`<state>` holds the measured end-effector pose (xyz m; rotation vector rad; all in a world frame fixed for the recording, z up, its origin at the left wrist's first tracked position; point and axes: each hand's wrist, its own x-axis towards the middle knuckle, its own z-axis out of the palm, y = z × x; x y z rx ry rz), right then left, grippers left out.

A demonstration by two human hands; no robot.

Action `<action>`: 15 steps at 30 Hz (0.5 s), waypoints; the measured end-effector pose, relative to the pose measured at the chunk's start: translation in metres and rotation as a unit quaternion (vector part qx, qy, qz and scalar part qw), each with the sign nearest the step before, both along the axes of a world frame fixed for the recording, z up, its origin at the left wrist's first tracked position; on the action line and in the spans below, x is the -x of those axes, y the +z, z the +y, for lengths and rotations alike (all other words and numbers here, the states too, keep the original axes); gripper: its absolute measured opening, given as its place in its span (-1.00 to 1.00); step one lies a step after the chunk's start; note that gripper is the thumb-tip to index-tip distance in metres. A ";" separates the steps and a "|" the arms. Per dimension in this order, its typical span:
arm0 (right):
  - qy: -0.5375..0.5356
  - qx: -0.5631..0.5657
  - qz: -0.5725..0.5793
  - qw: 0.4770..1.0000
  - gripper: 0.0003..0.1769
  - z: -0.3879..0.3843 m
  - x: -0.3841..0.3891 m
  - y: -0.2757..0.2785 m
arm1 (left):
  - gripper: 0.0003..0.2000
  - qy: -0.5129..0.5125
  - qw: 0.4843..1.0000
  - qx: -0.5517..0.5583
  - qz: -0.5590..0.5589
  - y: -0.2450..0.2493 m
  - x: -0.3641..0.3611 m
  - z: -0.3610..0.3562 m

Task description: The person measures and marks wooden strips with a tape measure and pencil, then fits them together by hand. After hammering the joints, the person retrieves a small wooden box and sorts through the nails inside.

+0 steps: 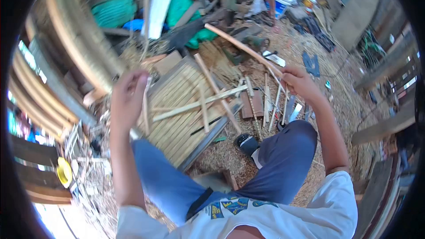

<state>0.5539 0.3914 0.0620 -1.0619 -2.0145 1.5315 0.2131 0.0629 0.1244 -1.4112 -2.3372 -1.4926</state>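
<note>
My left hand (pixel 126 90) is raised over the left side of a slatted wooden panel (pixel 177 137). Its fingers are curled and blurred, and what they hold, if anything, I cannot make out. On the right, my right hand (pixel 299 82) pinches the near end of a long wooden stick (pixel 243 51), which slants away to the upper left. Thin pale strips (pixel 275 108) show just below that hand. Between my hands, several loose sticks lie across the panel, among them a long pale one (pixel 203 102) and a short upright-looking one (pixel 202 106). A dark thin tool or rod (pixel 206 126) lies near them.
Wood shavings (pixel 318 106) cover the ground. Green sacks (pixel 114 11) and a white-blue bucket (pixel 280 3) are at the back. Curved-looking timbers (pixel 73 40) run along the left. A yellow round object (pixel 64 172) is at the lower left. My sandalled foot (pixel 249 145) is beside the panel.
</note>
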 end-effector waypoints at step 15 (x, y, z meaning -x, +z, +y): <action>0.219 -0.111 -0.091 0.965 -0.60 -0.147 0.132 -0.115 | -0.36 0.169 0.888 0.428 -0.027 -0.182 0.170 -0.021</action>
